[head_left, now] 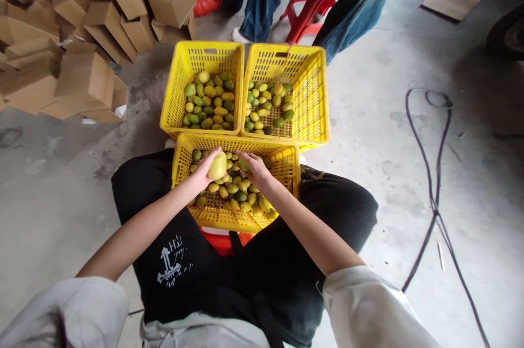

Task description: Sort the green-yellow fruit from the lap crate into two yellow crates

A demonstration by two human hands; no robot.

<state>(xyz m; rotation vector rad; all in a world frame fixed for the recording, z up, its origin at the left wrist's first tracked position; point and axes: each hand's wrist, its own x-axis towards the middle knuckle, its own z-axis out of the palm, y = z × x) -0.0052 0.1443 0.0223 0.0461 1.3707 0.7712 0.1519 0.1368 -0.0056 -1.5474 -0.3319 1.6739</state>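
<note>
My left hand point(203, 172) is closed around a pale yellow, oval, lemon-like fruit point(217, 166), raised above the near yellow crate point(236, 142). To its right, my right hand point(257, 169) has its fingers curled round a greener fruit point(243, 163), partly covered by them. Below both hands, many loose yellow and green fruits point(240, 196) of the same kind lie in the near crate, between my knees.
Two more yellow crates, the left one point(169, 91) and the right one point(313, 94), stand just beyond with similar fruit inside. Cardboard boxes point(84, 83) are heaped at far left. Behind the crates are a person's jeans point(262, 1) and a red stool point(305, 21). A black cable point(436, 184) lies on the right.
</note>
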